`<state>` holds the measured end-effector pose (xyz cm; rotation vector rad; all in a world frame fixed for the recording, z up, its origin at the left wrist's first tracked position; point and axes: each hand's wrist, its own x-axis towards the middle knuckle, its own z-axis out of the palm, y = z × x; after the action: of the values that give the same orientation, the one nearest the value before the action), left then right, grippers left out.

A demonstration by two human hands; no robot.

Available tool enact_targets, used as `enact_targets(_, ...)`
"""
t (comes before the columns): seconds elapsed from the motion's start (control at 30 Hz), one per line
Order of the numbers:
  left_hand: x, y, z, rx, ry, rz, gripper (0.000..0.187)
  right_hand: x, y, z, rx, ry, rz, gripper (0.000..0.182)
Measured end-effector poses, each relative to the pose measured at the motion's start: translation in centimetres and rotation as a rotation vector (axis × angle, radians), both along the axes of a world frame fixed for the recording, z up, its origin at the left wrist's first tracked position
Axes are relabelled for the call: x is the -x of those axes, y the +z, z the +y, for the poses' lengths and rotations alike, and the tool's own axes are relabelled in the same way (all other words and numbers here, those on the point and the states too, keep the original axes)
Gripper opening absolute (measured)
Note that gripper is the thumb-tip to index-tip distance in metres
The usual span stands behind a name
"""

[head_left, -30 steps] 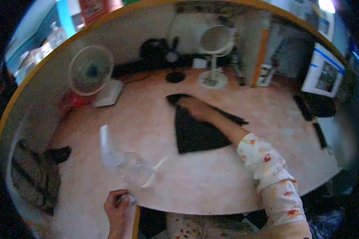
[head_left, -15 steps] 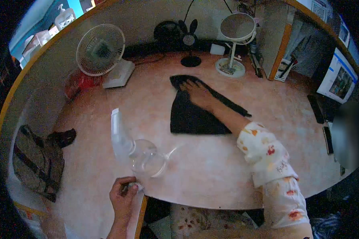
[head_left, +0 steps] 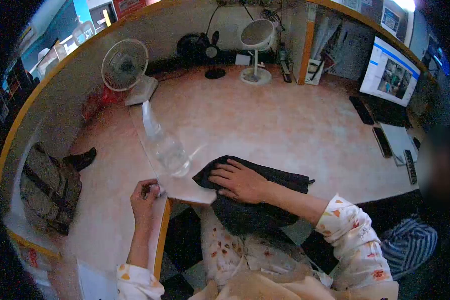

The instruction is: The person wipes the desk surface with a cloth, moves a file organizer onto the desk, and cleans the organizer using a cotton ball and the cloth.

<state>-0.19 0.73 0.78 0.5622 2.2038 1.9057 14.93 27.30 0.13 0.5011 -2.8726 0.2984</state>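
My right hand (head_left: 239, 181) lies flat with its fingers spread on a black cloth (head_left: 285, 186). The cloth rests at the table's near edge, and part of it hangs over toward my lap. My left hand (head_left: 144, 196) is closed at the table's left inner edge, its fingers curled around a small white crumpled wad (head_left: 159, 190), mostly hidden. A clear spray bottle (head_left: 171, 154) with a white trigger head lies or stands between the hands and farther back; its posture is hard to tell.
The curved pinkish table (head_left: 285, 120) holds a white fan (head_left: 126, 65), a small black fan (head_left: 214, 57) and a round mirror (head_left: 257, 36) at the back. A brown bag (head_left: 52, 190) sits left. To the right are a laptop (head_left: 392, 75), a notebook (head_left: 396, 142) and a remote (head_left: 410, 166).
My right hand has drawn the black cloth from the table's middle to its near edge. My left hand stays at the edge, closed. The head view has shifted.
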Motion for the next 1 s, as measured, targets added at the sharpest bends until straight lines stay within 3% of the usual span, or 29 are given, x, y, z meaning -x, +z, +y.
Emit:
enact_targets(0.13,-0.8,1.1,0.2,0.041,-0.009,0.042,0.015,-6.8,1.1,0.8,0.032,-0.065,-0.054,0.054)
enact_targets(0.23,-0.3,0.6,0.1,0.018,-0.031,0.033,0.017,-11.3,1.2,5.7,0.075,-0.224,-0.028,0.062)
enact_targets(0.33,0.1,0.2,-0.2,-0.005,-0.052,0.021,0.018,-14.8,3.4,11.3,0.068,-0.633,-0.176,0.063)
enact_targets(0.4,0.2,0.1,-0.2,-0.009,-0.066,0.018,0.018,-16.6,1.5,17.1,0.097,-0.895,-0.125,0.07)
enact_targets(0.5,0.2,0.4,0.1,-0.007,-0.065,0.004,0.019,-14.1,0.6,20.9,0.007,-1.013,-0.059,0.072)
enact_targets(0.6,0.3,0.4,0.4,0.011,-0.055,0.001,0.02,-7.5,-0.5,20.8,-0.079,-0.892,0.055,0.072)
enact_targets(0.8,0.7,0.2,0.4,0.035,-0.044,0.008,0.021,5.6,0.6,8.5,-0.001,-0.396,0.101,0.056)
enact_targets(0.83,0.7,0.2,0.4,0.033,-0.046,0.004,0.021,6.2,1.5,6.2,0.02,-0.332,0.005,0.052)
enact_targets(0.87,0.6,0.2,0.3,0.031,-0.047,-0.002,0.021,6.7,-1.0,5.2,0.039,-0.242,0.191,0.048)
enact_targets(0.93,0.4,-0.2,-0.1,0.017,-0.037,0.02,0.02,4.5,2.3,1.2,0.116,-0.185,-0.101,0.044)
enact_targets(1.0,0.1,0.6,-0.2,0.019,-0.036,0.103,0.018,1.2,2.2,-0.2,0.091,-0.079,-0.089,0.048)
